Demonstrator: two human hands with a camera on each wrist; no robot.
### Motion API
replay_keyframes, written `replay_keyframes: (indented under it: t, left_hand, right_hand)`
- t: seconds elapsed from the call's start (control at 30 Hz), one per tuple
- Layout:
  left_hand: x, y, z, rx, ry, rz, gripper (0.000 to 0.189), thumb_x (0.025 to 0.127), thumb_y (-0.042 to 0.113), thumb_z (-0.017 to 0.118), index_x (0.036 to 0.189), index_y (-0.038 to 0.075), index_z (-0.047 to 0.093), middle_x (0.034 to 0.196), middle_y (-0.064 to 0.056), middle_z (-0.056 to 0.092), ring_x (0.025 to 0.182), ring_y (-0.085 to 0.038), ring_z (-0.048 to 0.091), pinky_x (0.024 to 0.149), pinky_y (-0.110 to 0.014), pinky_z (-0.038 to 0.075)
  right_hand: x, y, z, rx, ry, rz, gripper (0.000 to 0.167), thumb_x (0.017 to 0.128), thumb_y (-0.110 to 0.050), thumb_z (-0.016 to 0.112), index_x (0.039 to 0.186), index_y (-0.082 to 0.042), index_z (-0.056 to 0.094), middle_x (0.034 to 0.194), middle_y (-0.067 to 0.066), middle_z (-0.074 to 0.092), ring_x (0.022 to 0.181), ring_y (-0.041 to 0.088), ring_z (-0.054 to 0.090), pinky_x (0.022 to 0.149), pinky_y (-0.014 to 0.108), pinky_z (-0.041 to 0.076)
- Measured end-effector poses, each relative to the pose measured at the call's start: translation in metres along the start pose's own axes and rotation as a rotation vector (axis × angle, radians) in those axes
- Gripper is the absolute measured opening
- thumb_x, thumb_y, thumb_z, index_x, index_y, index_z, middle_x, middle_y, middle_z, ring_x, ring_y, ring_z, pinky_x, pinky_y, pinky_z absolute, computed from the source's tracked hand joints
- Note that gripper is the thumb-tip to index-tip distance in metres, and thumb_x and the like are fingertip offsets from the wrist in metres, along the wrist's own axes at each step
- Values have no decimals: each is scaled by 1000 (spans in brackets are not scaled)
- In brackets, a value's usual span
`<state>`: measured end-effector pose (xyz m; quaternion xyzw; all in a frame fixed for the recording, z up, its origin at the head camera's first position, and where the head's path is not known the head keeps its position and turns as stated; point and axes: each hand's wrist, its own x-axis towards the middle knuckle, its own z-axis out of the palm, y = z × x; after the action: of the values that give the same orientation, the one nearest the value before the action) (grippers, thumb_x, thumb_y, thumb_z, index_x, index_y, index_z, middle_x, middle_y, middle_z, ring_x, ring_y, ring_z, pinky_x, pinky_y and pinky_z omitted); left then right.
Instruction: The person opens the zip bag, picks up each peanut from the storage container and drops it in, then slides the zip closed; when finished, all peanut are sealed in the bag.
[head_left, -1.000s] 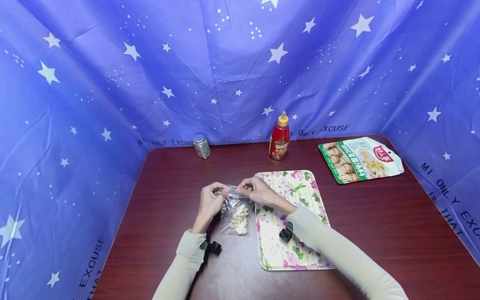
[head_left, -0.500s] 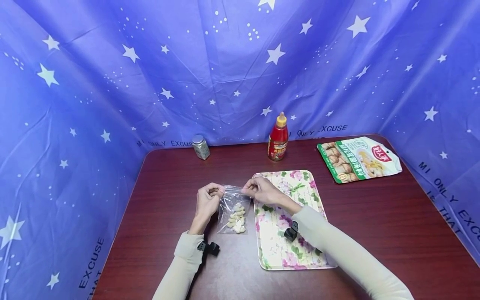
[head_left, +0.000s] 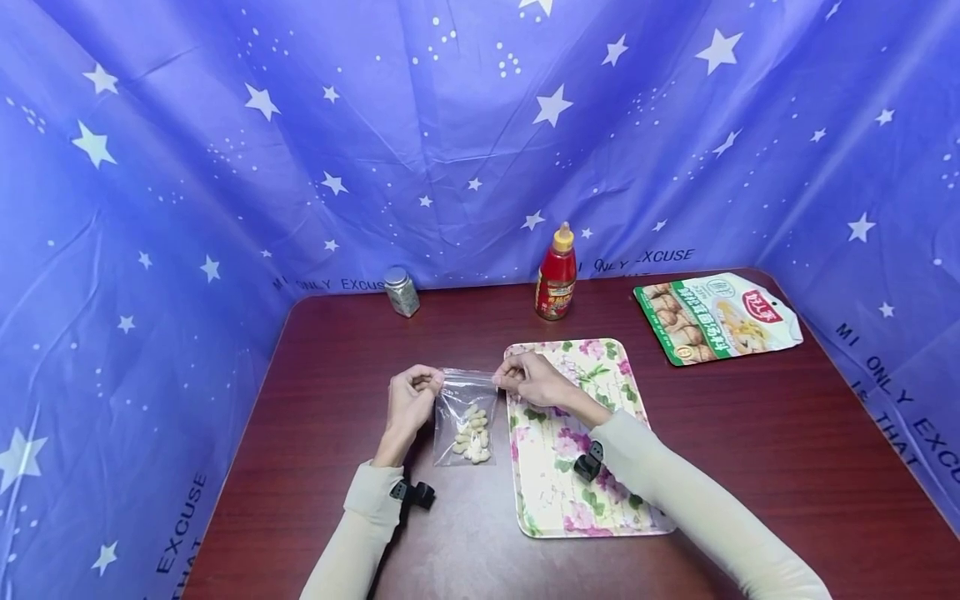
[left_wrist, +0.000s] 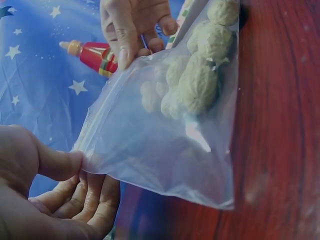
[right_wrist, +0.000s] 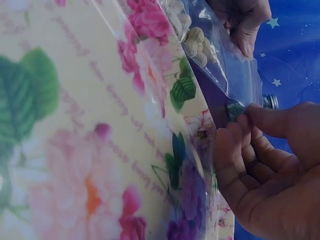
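A clear zip-lock bag [head_left: 448,429] with several peanuts in their shells [head_left: 474,433] lies near the middle of the table, left of the tray. My left hand [head_left: 412,402] pinches the bag's top left corner between thumb and fingers. The opposite top corner is pinched by my right hand [head_left: 534,380], which reaches in over the tray. Between the two hands the zip strip is stretched straight. In the left wrist view the peanuts [left_wrist: 198,85] bunch toward the far side of the bag, and the mouth edge runs from one thumb to the other.
A flowered tray [head_left: 540,508] lies just right of the bag, under the right forearm. Along the back stand a small glass jar [head_left: 403,296] and a red squeeze bottle [head_left: 556,287] with a yellow cap. A green and white food pouch [head_left: 718,319] lies at the back right.
My hands have drawn apart, the left one leftward and the right one rightward. The bag's top, bunched earlier, is now spread flat and taut between them.
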<state>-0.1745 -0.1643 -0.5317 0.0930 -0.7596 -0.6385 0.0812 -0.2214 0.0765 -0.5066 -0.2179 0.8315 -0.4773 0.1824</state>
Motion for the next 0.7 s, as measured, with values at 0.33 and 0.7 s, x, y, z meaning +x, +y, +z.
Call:
replay_keyframes:
  t: [0.33,0.7]
  left_hand:
    - [2,6,-13,91,-78,-76,13,93,6,76,100,-4,79,84,-14,78,67,-5,67,62,-22,56]
    - [9,6,-16,252,-116,-66,24,83,1,81,107,1,76,93,-16,79,68,-4,71,56,-25,57]
  right_hand:
    - [7,-1,7,79,100,77,13,99,-7,68,105,2,74,91,18,76,67,17,70,58,27,57]
    - [20,-6,4,153,144,135,31,97,-2,66,127,5,68,106,20,78,87,27,79,72,31,62]
